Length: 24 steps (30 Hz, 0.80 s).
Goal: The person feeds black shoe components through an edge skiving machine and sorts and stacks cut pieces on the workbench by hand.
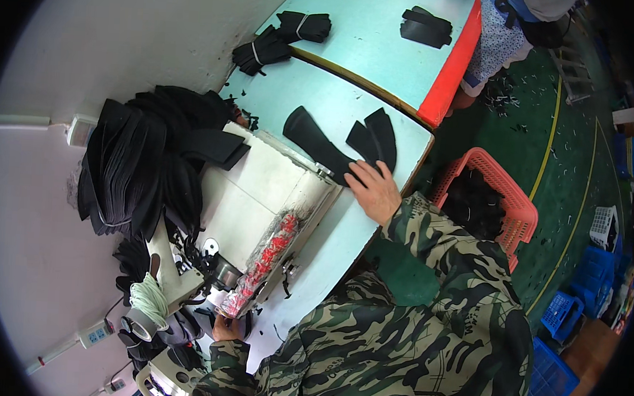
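Note:
My right hand (376, 194) lies with its fingers spread on the lower end of a long curved black fabric piece (316, 140) on the pale blue table. Beside its fingertips are smaller overlapping black fabric pieces (379, 137). My left hand (226, 329) is by the end of a white sewing machine (256, 202), near a worn strip of red and white covering (267, 263). Its fingers look curled together and are partly hidden; what they hold cannot be made out. Dark material (246, 323) lies beside that hand.
A big heap of black fabric pieces (129, 163) rests on the machine's wall side, near a cone of pale thread (148, 300). Tied black bundles (260, 51) lie at the far end. A pink basket (521, 209) of black pieces stands on the green floor, right. Another person (493, 42) is at far right.

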Each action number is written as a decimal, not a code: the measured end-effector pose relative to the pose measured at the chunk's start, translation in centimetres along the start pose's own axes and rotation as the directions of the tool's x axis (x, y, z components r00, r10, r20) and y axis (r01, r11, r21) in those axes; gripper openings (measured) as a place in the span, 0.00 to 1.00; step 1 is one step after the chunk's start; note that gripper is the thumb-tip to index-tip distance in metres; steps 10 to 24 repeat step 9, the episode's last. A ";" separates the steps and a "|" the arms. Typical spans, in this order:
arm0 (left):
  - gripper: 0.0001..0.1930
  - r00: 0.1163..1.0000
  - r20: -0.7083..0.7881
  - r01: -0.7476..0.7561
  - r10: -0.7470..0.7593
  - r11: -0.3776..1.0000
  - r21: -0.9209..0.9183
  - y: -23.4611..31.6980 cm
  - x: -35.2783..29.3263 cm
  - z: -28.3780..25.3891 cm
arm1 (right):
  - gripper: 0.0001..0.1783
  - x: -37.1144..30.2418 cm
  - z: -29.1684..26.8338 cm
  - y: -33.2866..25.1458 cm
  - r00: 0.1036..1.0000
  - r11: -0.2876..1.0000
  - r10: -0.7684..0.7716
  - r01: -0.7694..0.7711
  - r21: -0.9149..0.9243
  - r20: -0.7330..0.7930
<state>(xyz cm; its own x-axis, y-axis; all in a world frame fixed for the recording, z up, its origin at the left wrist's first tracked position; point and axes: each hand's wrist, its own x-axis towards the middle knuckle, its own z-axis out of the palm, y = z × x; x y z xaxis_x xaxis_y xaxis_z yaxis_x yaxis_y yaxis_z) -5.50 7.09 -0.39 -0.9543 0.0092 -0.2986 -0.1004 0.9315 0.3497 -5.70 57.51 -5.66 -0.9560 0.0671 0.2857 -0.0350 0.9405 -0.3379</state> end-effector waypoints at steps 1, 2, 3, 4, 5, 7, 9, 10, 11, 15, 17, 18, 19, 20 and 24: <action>0.13 0.999 -0.021 0.030 -0.029 0.999 0.043 -0.6 -0.1 0.1 | 0.21 0.2 0.1 -0.1 1.000 1.000 -0.015 0.015 -0.008 0.019; 0.12 0.994 -0.110 -0.002 0.006 0.999 0.038 -2.2 -0.2 1.0 | 0.21 0.7 0.5 0.0 1.000 1.000 -0.009 0.009 -0.006 0.015; 0.12 0.995 -0.104 -0.009 0.013 0.999 0.041 -2.0 0.0 0.9 | 0.22 1.1 0.8 0.2 1.000 1.000 0.003 -0.003 -0.006 0.014; 0.11 0.987 -0.124 -0.090 0.102 0.991 0.095 -1.9 0.0 0.9 | 0.22 1.3 0.8 0.4 1.000 1.000 0.013 -0.013 -0.010 0.014; 0.11 0.972 -0.139 -0.170 0.191 0.974 0.149 -1.8 0.0 0.8 | 0.23 1.5 0.8 0.5 1.000 1.000 0.017 -0.017 0.002 0.022; 0.10 0.986 -0.121 -0.106 0.111 0.993 0.050 -0.9 0.0 0.5 | 0.24 1.4 0.2 0.5 0.999 1.000 0.023 -0.023 0.009 0.029; 0.10 0.995 -0.097 -0.031 0.026 0.998 -0.050 -0.4 -0.2 0.3 | 0.26 0.9 -1.0 -0.2 0.997 0.994 0.073 -0.073 0.077 -0.002; 0.10 0.995 -0.097 -0.031 0.026 0.998 -0.050 -0.4 -0.2 0.3 | 0.26 0.9 -1.0 -0.2 0.997 0.994 0.073 -0.073 0.077 -0.002; 0.10 0.995 -0.097 -0.031 0.026 0.998 -0.050 -0.4 -0.2 0.3 | 0.26 0.9 -1.0 -0.2 0.997 0.994 0.073 -0.073 0.077 -0.002; 0.10 0.995 -0.097 -0.031 0.026 0.998 -0.050 -0.4 -0.2 0.3 | 0.26 0.9 -1.0 -0.2 0.997 0.994 0.073 -0.073 0.077 -0.002; 0.10 0.995 -0.097 -0.031 0.026 0.998 -0.050 -0.4 -0.2 0.3 | 0.26 0.9 -1.0 -0.2 0.997 0.994 0.073 -0.073 0.077 -0.002; 0.10 0.995 -0.097 -0.031 0.026 0.998 -0.050 -0.4 -0.2 0.3 | 0.26 0.9 -1.0 -0.2 0.997 0.994 0.073 -0.073 0.077 -0.002; 0.10 0.995 -0.097 -0.031 0.026 0.998 -0.050 -0.4 -0.2 0.3 | 0.26 0.9 -1.0 -0.2 0.997 0.994 0.073 -0.073 0.077 -0.002; 0.10 0.995 -0.097 -0.031 0.026 0.998 -0.050 -0.4 -0.2 0.3 | 0.26 0.9 -1.0 -0.2 0.997 0.994 0.073 -0.073 0.077 -0.002; 0.10 0.995 -0.097 -0.031 0.026 0.998 -0.050 -0.4 -0.2 0.3 | 0.26 0.9 -1.0 -0.2 0.997 0.994 0.073 -0.073 0.077 -0.002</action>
